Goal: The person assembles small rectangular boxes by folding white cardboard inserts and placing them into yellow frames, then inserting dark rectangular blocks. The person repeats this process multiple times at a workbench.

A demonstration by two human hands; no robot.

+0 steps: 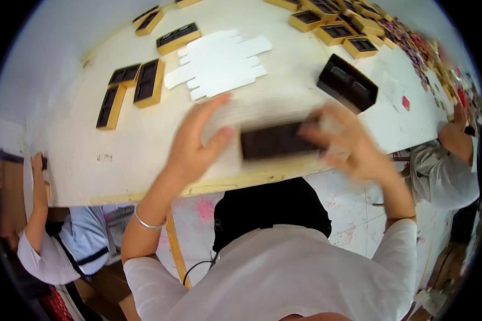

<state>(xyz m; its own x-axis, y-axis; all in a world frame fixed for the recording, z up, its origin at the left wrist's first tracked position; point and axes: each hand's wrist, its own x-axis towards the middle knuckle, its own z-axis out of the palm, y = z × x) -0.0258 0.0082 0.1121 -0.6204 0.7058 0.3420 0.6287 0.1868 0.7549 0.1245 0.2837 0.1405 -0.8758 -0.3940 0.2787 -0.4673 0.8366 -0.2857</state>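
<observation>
A dark brown oblong box (273, 142), smeared by motion, is above the near edge of the table. My right hand (351, 142) grips its right end, thumb and fingers over it. To the left of the box is my left hand (198, 139), open, with thumb and fingers apart and nothing in it. Just beyond the left hand lies a stack of flat white card blanks (219, 61) with notched edges. A black tray with moulded hollows (348, 83) sits beyond my right hand.
Gold boxes with dark inserts (148, 83) stand at the left of the white table (134, 176); several more (334, 33) are piled at the far right. Small colourful pieces (412, 48) are heaped beside them. People (64, 235) work at both sides.
</observation>
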